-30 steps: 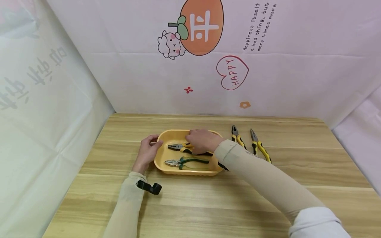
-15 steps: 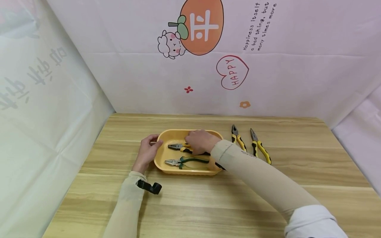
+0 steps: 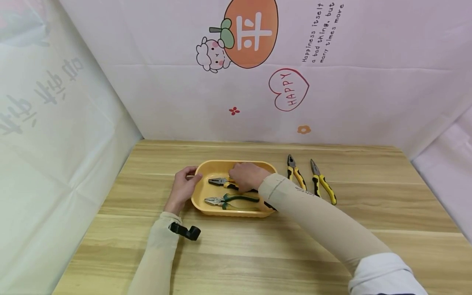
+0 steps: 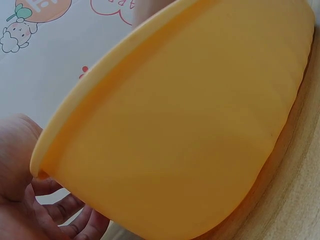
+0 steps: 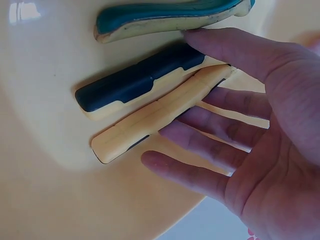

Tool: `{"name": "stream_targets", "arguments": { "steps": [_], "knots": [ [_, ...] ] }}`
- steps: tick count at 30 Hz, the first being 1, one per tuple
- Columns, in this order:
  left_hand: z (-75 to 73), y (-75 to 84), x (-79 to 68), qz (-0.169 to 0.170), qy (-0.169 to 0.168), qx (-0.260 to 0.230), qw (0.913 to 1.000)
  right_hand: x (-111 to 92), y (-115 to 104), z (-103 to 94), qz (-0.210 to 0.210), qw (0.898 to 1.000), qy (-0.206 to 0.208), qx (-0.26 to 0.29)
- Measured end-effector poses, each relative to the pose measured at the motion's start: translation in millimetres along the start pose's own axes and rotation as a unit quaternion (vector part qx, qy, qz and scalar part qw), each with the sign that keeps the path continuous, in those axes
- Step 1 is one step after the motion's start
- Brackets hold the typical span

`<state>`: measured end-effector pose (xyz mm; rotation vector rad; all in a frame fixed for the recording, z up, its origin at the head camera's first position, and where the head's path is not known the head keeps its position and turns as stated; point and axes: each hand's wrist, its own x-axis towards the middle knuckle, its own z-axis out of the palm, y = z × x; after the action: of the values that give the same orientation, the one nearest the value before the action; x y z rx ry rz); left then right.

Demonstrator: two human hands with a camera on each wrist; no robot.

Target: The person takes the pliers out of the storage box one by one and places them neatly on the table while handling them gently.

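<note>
A yellow plastic tray [image 3: 236,213] holds two pairs of pliers lying side by side. My left hand [image 3: 182,186] grips the tray's left end, thumb over the rim and fingers outside, as the left wrist view also shows of the tray wall [image 4: 175,125]. Inside the tray, my right hand [image 3: 248,177] is on the yellow-and-black pliers [image 3: 218,181]. In the right wrist view, its thumb is at the black handle [image 5: 125,82] and its fingertips at the yellow handle [image 5: 155,120]. The green-handled pliers [image 3: 215,200] lie nearer the front, beside the thumb.
Right of the tray, yellow-and-black combination pliers [image 3: 291,162] and long-nose pliers [image 3: 315,168] lie on the wooden table [image 3: 236,254]. The right forearm partly covers their handles. A printed white cloth [image 3: 166,102] hangs behind the table.
My right forearm has shifted slightly left and toward me, while the right hand stays on the yellow-and-black pliers. The left hand, tray and pliers look the same.
</note>
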<state>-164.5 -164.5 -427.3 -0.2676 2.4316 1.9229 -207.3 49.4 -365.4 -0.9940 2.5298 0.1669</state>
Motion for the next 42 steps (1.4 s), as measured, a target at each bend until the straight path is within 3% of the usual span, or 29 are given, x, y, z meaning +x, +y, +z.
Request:
{"name": "stream_targets", "arguments": {
  "steps": [27,42],
  "knots": [
    [-0.7,-0.6,1.3,-0.001,0.000,0.007,1.0000,2.4,-0.4,0.9,0.004,1.000,-0.016,0.016],
    [0.4,1.4,0.4,-0.001,0.003,0.004,1.0000,0.2,0.0,0.3,0.004,1.000,-0.016,-0.021]
  ]
}}
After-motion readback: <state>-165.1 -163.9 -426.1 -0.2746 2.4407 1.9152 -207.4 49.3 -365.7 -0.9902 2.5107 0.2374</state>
